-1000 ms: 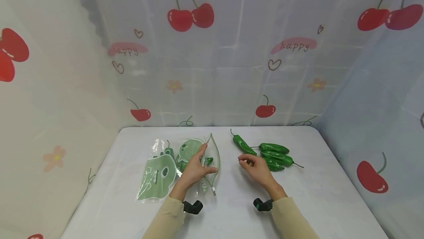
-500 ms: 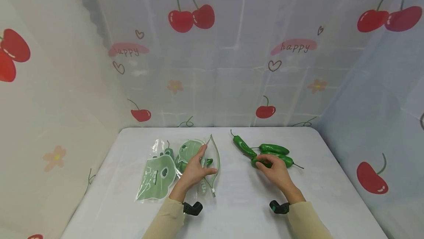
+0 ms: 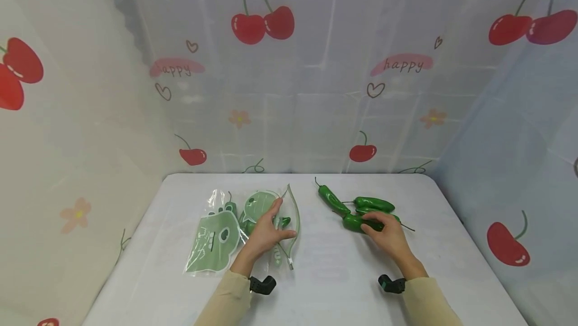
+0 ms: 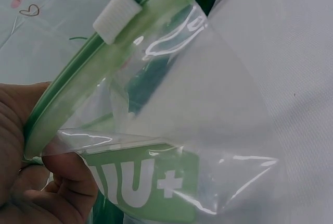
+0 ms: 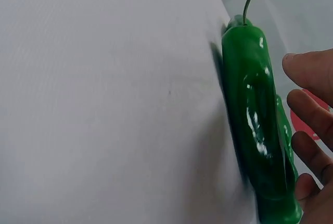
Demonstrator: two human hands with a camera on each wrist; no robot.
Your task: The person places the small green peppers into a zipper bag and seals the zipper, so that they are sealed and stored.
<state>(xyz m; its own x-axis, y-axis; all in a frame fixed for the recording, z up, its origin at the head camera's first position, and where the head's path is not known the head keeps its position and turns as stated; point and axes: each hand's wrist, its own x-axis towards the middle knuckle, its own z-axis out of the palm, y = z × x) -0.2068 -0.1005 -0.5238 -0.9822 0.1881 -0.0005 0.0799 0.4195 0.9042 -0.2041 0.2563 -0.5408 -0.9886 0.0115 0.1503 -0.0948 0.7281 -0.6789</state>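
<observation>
The right hand (image 3: 390,235) had slid along the nearest pepper (image 3: 352,222) on the worktop (image 3: 325,291), its fingers loosely parted, suggesting no firm grip yet. The left hand (image 3: 264,235) was spread, propping apart the clear bag's mouth (image 4: 73,88); other peppers (image 3: 374,203) lay just beyond.

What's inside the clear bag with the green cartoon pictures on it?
Green peppers show through the clear parts of the bag. The green print and the left hand hide some of the inside, so I can't tell how many.
</observation>
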